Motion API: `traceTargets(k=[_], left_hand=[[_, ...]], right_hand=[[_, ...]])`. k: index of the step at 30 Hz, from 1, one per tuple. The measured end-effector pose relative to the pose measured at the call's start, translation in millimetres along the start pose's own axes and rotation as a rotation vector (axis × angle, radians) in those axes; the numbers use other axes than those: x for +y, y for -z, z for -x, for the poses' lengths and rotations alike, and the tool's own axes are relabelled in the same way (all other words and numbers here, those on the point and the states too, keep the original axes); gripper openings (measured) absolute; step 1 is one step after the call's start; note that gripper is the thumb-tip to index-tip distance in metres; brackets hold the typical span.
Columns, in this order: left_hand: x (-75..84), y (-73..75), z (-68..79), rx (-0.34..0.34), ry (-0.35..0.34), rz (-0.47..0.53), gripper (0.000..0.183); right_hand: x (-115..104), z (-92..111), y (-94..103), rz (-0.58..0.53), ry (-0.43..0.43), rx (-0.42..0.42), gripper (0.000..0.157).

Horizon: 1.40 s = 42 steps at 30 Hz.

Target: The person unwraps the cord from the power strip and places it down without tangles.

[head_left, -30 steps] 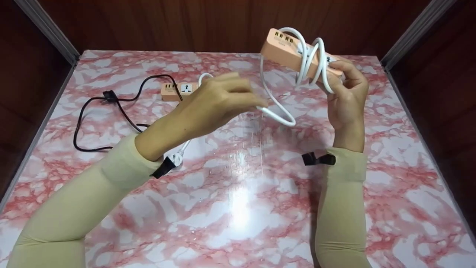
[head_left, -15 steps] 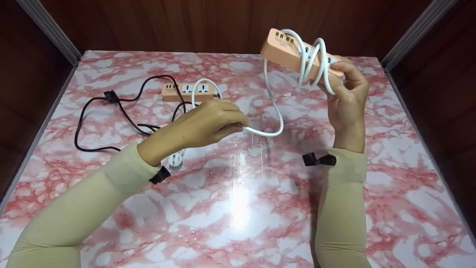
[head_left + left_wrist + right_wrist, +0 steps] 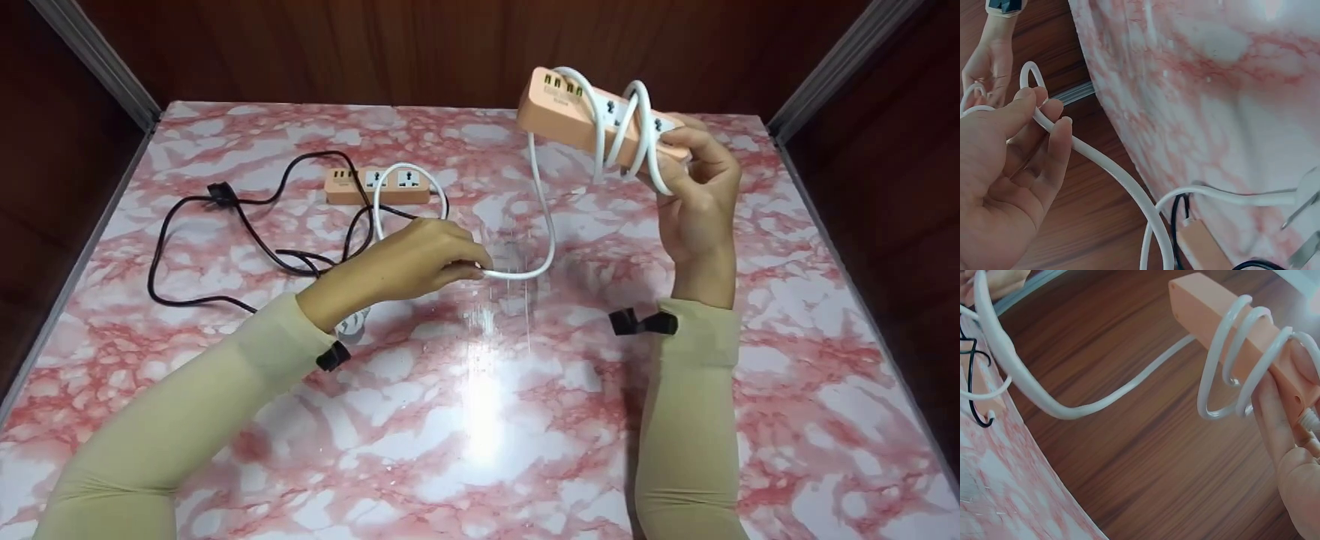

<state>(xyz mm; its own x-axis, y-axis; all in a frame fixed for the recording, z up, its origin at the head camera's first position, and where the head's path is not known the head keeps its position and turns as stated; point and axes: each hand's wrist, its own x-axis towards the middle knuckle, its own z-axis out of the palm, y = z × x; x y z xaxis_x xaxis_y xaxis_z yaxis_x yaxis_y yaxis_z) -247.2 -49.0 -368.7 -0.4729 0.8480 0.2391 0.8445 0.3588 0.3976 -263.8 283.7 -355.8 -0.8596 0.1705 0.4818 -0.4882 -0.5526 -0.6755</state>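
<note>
My right hand (image 3: 697, 187) grips one end of an orange power strip (image 3: 559, 124), held up and tilted above the far right of the table. White cord (image 3: 1219, 371) is wound around the strip in several loose turns. From the strip the cord hangs down to my left hand (image 3: 420, 259), which pinches it between thumb and fingers (image 3: 1060, 143). Beyond that hand the cord loops up and back towards a white plug (image 3: 351, 322), partly hidden behind the left wrist. In the right wrist view the strip's underside faces the camera.
A second orange power strip (image 3: 341, 193) lies at the back left of the table. Its black cord (image 3: 157, 255) spreads in loops to the left, with a black plug (image 3: 221, 193). Dark wooden walls (image 3: 450, 52) stand around the marbled table (image 3: 570, 450).
My left hand, on the white cord, has come down and slightly towards the near side, drawing the cord lower. The wound strip has dipped slightly to the left in my right hand.
</note>
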Motion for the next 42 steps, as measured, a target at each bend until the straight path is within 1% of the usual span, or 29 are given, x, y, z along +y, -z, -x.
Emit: traceTargets(k=[6, 13, 17, 21, 26, 32, 38, 42], left_hand=[[-7.8, -7.6, -0.7, -0.015, 0.049, 0.028, 0.010], [-17.8, -16.2, -2.2, -0.049, 0.110, 0.019, 0.014], [-23.1, -18.9, -4.0, -0.059, 0.125, 0.012, 0.017], [-28.1, -20.4, -5.3, -0.050, 0.142, 0.008, 0.017], [-34.4, -22.8, -5.7, -0.048, 0.190, -0.002, 0.017], [-37.8, -25.1, -7.1, -0.040, 0.248, -0.004, 0.017], [-37.2, -24.8, -11.4, -0.037, 0.250, 0.003, 0.018], [-38.1, -23.2, -15.6, -0.009, 0.254, 0.006, 0.020]], right_hand=[[0.3, 0.3, 1.2, -0.008, -0.011, -0.026, 0.018], [0.4, 0.9, 1.1, 0.004, -0.037, -0.044, 0.017], [0.2, 1.7, 2.1, -0.003, -0.031, -0.051, 0.016], [0.4, 2.0, 2.3, -0.034, -0.030, -0.065, 0.017], [0.0, 1.8, 1.7, -0.062, -0.039, -0.081, 0.017], [-0.8, 1.6, 0.6, -0.055, -0.043, -0.094, 0.017], [-1.9, 2.0, 1.1, -0.051, -0.047, -0.093, 0.017], [-2.1, 1.8, 1.5, -0.056, -0.045, -0.101, 0.017]])
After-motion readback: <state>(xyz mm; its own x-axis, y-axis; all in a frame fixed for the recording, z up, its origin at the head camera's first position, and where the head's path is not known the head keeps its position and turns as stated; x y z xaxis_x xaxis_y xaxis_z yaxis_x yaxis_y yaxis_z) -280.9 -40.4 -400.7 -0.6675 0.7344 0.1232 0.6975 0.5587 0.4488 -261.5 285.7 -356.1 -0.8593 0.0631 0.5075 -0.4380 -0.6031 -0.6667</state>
